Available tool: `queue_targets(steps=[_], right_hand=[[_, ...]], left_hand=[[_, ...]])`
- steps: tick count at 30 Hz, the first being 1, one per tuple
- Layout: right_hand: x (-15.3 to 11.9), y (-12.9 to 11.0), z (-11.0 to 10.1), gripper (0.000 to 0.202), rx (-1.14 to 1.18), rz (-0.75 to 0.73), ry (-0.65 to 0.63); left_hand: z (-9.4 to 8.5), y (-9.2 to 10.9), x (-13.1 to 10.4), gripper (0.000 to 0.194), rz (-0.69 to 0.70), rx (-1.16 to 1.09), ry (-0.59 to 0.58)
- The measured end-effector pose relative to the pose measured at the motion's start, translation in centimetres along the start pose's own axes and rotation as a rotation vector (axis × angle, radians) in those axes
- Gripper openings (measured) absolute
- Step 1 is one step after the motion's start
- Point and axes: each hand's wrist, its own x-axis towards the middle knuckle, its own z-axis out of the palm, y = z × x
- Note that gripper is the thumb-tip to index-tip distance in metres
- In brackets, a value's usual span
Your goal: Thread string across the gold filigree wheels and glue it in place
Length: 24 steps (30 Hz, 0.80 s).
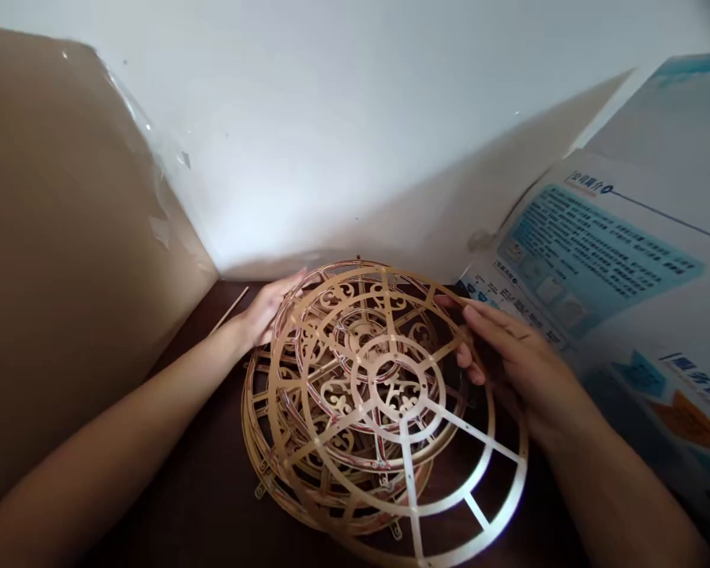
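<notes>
Several round openwork metal frames lie stacked in the middle of the dark table. On top, a flat gold ring frame with spokes (410,465) tilts toward the camera over the scrollwork frames (337,394). At the upper left of the stack, my left hand (267,310) rests at the rim, its fingertips partly hidden behind the rings. My right hand (509,347) has its thumb and fingers around the right rim of the upper frames. Which of the layered rings each hand grips is hard to tell.
A thin stick (230,309) lies on the dark table (183,473) beyond my left forearm. Brown cardboard (65,197) stands at the left, a white wall (331,142) at the back, and a printed poster panel (615,252) at the right.
</notes>
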Motion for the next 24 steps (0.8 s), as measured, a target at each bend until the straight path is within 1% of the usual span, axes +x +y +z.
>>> queue_targets(steps=[2,3,7,9,12,13,14,15,16,17,19,20,21,22,24], right_hand=[[0.2,0.6,0.0,0.067,-0.073,-0.045,0.026],[0.5,0.9,-0.1,0.064,-0.150,-0.095,0.063],[1.8,2.3,-0.3,0.044,-0.537,-0.394,0.237],[2.5,2.9,-0.3,0.039,-0.641,-0.491,0.281],[3.1,3.4,0.1,0.041,-0.751,-0.579,0.314],[3.1,3.5,0.4,0.043,-0.790,-0.604,0.325],[2.8,3.4,0.7,0.047,-0.825,-0.625,0.325],[2.4,3.3,1.0,0.049,-0.856,-0.643,0.302],[1.7,3.2,1.3,0.051,-0.883,-0.655,0.250],[1.0,3.0,1.6,0.052,-0.913,-0.671,0.151],[-0.5,2.7,1.8,0.051,-0.964,-0.671,-0.150],[-1.2,2.6,1.7,0.056,-0.993,-0.680,-0.263],[-1.7,2.5,1.6,0.064,-1.015,-0.687,-0.345],[-2.2,2.4,1.4,0.072,-1.040,-0.694,-0.402],[-2.7,2.4,1.0,0.083,-1.084,-0.703,-0.451]], left_hand=[[0.2,-0.3,0.0,0.042,0.004,0.012,0.001],[0.2,-0.3,0.1,0.042,0.000,0.019,-0.001],[0.2,-0.5,0.2,0.044,-0.022,0.045,-0.038],[0.1,-0.6,0.3,0.042,-0.021,0.058,-0.069],[0.0,-1.0,0.5,0.028,0.001,0.070,-0.108],[-0.1,-1.1,0.7,0.026,0.012,0.078,-0.122],[-0.1,-1.3,0.8,0.031,0.024,0.095,-0.142],[-0.2,-1.5,0.9,0.037,0.039,0.124,-0.168],[-0.2,-1.6,1.0,0.041,0.054,0.159,-0.194],[-0.3,-1.7,1.0,0.044,0.068,0.193,-0.217],[-0.4,-1.9,1.1,0.044,0.080,0.243,-0.244],[-0.5,-1.9,1.1,0.044,0.081,0.250,-0.246],[-0.5,-1.9,1.1,0.043,0.080,0.251,-0.248],[-0.5,-1.9,1.1,0.042,0.080,0.249,-0.252],[-0.6,-1.9,1.1,0.040,0.088,0.242,-0.257]])
